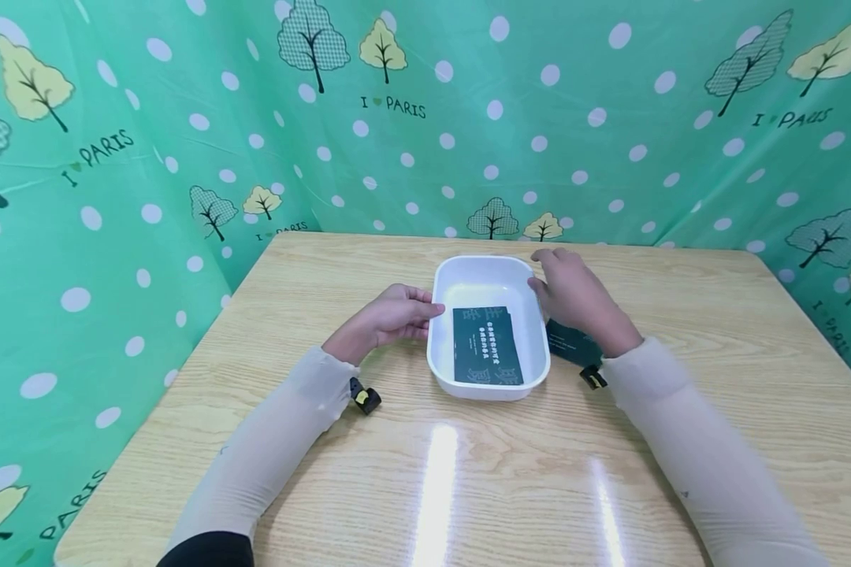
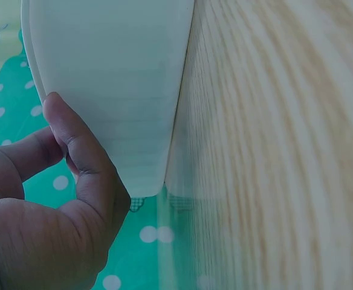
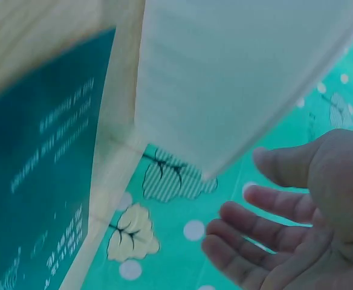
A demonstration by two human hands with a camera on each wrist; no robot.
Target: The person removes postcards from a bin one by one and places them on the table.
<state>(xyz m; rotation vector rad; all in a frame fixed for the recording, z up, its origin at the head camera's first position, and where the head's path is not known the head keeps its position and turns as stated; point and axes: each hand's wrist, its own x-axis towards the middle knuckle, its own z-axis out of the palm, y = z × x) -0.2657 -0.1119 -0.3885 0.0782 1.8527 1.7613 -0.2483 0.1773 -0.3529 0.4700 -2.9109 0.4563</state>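
A white rectangular plastic basin (image 1: 478,283) with rounded corners sits on the table. Inside it lies a dark green booklet or card (image 1: 484,354) with white characters; a second edge under its right side hints at another below. My left hand (image 1: 395,313) pinches the basin's left rim, thumb on top and fingers against the outer wall. By the upper right rim, my right hand (image 1: 573,293) has its fingers spread; in the right wrist view they are apart from the basin wall and hold nothing. Another dark green booklet (image 1: 573,346) lies on the table right of the basin, partly hidden under my right hand.
The light wood-grain table (image 1: 525,472) carries bright light reflections near its front. A green curtain (image 1: 411,157) with white dots and trees hangs behind and along the sides. Black wrist straps (image 1: 366,398) show at both sleeves.
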